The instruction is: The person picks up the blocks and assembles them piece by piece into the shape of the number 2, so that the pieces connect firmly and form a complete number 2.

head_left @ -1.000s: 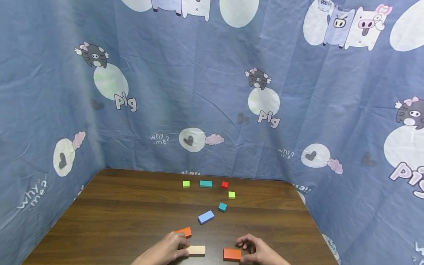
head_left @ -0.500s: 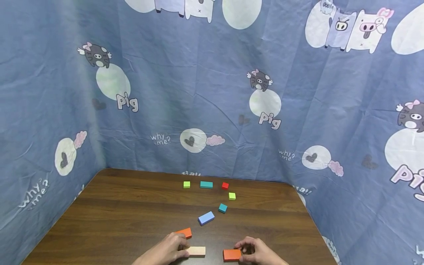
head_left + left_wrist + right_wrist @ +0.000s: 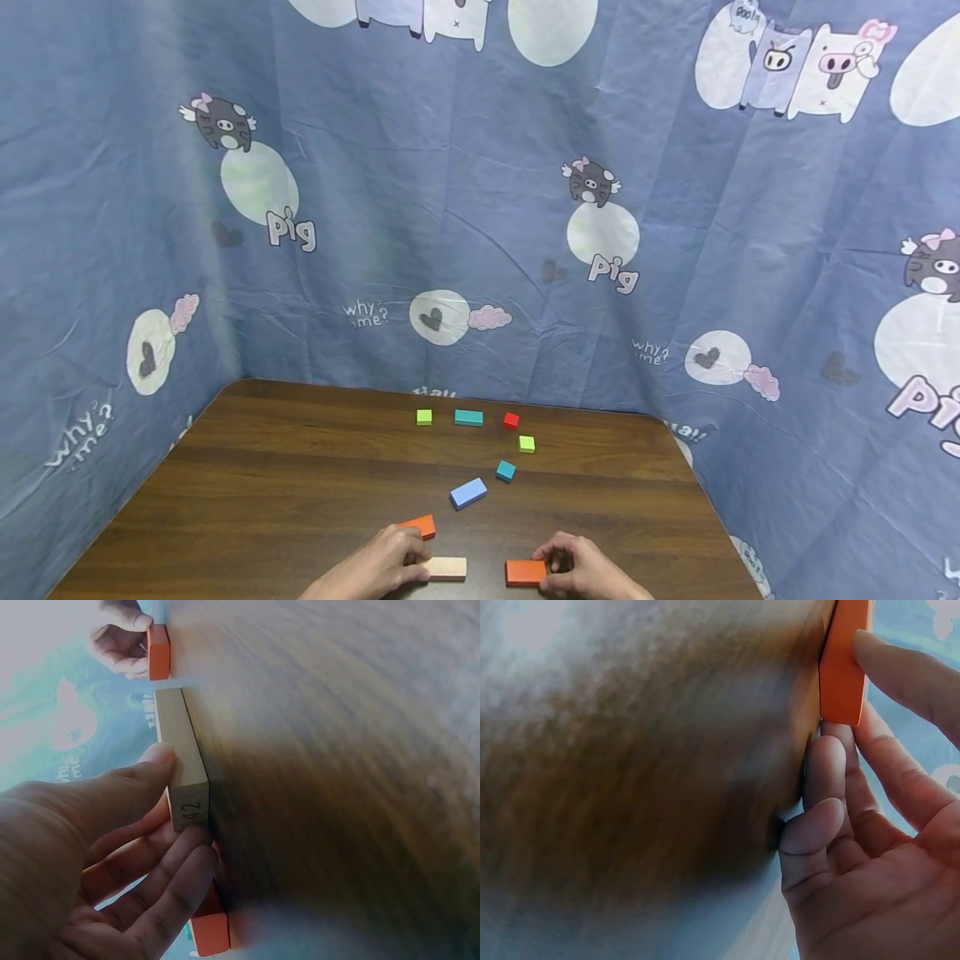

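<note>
My left hand (image 3: 378,560) pinches the near end of a pale wooden block (image 3: 182,746) between thumb and fingers. The number 42 is printed on the block's end. Farther from me, behind the left fingers, lies an orange block (image 3: 422,527), partly hidden by the hand. To the right, my right hand (image 3: 581,568) holds a second orange block (image 3: 846,667) by its right end, thumb on one side and index finger on the other. The other right fingers curl beneath, beside the table. A gap of bare wood separates the pale block from the right-hand orange block.
Beyond the hands lie a blue block (image 3: 468,493), a teal cube (image 3: 506,472) and a lime cube (image 3: 527,444). Farther back are a red cube (image 3: 512,421), a long teal block (image 3: 468,417) and another lime cube (image 3: 424,417). Blue patterned cloth (image 3: 450,208) surrounds the wooden table (image 3: 262,492).
My right index finger has drawn in to the orange block's far side, where it stood apart before. The left hand and the pale block stay put.
</note>
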